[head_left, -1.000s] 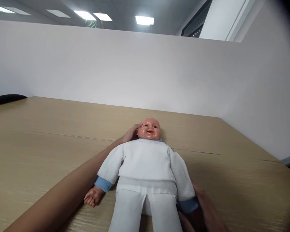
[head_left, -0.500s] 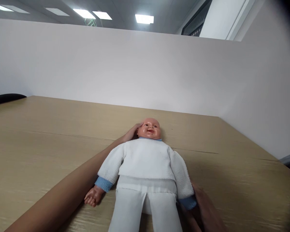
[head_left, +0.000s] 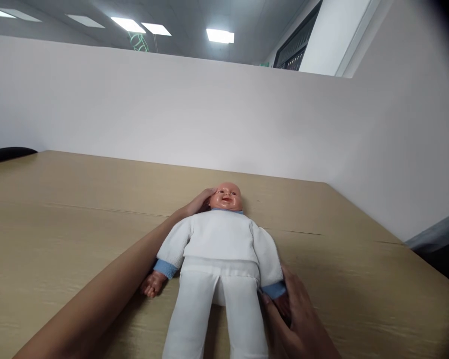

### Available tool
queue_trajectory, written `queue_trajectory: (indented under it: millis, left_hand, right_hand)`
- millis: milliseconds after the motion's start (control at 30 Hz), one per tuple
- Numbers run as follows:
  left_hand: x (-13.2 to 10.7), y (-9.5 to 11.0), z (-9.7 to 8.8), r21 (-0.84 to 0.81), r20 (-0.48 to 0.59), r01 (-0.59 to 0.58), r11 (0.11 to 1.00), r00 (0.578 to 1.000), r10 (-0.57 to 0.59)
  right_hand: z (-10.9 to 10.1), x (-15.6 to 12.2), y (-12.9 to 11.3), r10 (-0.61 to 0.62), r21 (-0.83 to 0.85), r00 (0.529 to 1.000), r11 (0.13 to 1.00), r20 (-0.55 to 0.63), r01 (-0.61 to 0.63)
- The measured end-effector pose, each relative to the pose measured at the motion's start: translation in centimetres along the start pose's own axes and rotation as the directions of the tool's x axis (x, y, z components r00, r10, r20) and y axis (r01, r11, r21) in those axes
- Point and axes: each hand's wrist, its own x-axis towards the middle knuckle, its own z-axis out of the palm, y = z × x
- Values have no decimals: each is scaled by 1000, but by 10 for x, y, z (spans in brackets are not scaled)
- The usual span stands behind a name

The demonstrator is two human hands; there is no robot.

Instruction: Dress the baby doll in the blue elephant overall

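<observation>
A: What is taken up by the largest things?
B: The background is filled by a pale wall (head_left: 190,109), against which the far edge of the table (head_left: 78,219) is set. The table's near edge is cut off.
A: And the doll (head_left: 220,237)?
B: It is laid face up across the middle, its head (head_left: 226,198) pointed at the far edge, its legs run toward the near one. The lower legs are cut off, so no feet are shown.
A: Is anything seen outside the table?
B: A dark object (head_left: 437,252) past the right edge and a black curved shape (head_left: 9,155) near the far left corner; both are cropped and cannot be identified.
A: How is the right hand (head_left: 303,316) placed?
B: Toward the near right corner, with the doll's blue cuff (head_left: 274,290) and wrist bracketed by thumb and fingers. Whether the grip is tightened cannot be told; the doll's fingers there are lost in shadow.
A: The left hand (head_left: 201,201)?
B: It is rested against the side of the head nearer the left edge. Its fingers are mostly hidden, so whether the grip is wide or narrow cannot be told.
</observation>
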Motion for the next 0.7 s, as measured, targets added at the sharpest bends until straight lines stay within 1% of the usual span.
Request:
queue_trajectory:
  millis: [67,100,167,233,267,333,400,433,500,533,567,600,633,667,700]
  left_hand:
    - [-3,4,-1,116,-77,66,991,995,-57]
    - [-4,7,-3,183,-138,87,979,988,-62]
    - [-8,13,-5,302,-265,115,946,964,-32]
    - [-14,21,-5,394,-372,130,910,928,29]
    - [-19,25,-2,450,-421,133,883,904,78]
    - [-31,32,10,569,-491,126,812,845,212]
    - [-46,36,34,671,-487,91,735,802,345]
    - [-53,37,50,709,-463,65,702,793,395]
    - [-70,38,89,766,-383,-6,643,799,464]
    - [-79,38,111,789,-325,-52,612,810,488]
    - [-89,39,134,820,-227,-131,557,819,527]
    - [-101,40,157,840,-137,-205,502,816,562]
    - [-114,41,179,844,-63,-267,466,812,580]
    - [-130,42,199,826,-4,-326,459,812,583]
    - [-148,42,217,797,10,-357,488,815,580]
  right_hand:
    - [-2,2,-4,-10,-2,1000,1000,12,10]
    - [-3,2,-5,-3,0,1000,1000,8,3]
    - [-2,3,-7,28,5,999,1000,-22,-28]
    - [-1,5,-7,40,-5,997,999,-62,-41]
    - [-1,5,-8,27,-19,996,999,-88,-29]
    - [-2,8,-11,-32,-68,989,997,-145,23]
    - [-5,12,-17,-111,-118,974,989,-195,89]
    - [-7,13,-21,-146,-133,966,984,-213,120]
    - [-13,15,-33,-198,-136,953,976,-232,169]
    - [-16,15,-41,-214,-129,948,974,-234,188]
    - [-19,13,-49,-224,-118,947,972,-228,202]
    - [-23,10,-59,-230,-107,948,972,-220,211]
    - [-27,5,-69,-234,-96,950,971,-207,218]
    - [-31,-3,-80,-236,-85,953,971,-192,224]
    - [-35,-14,-89,-244,-74,954,969,-175,235]
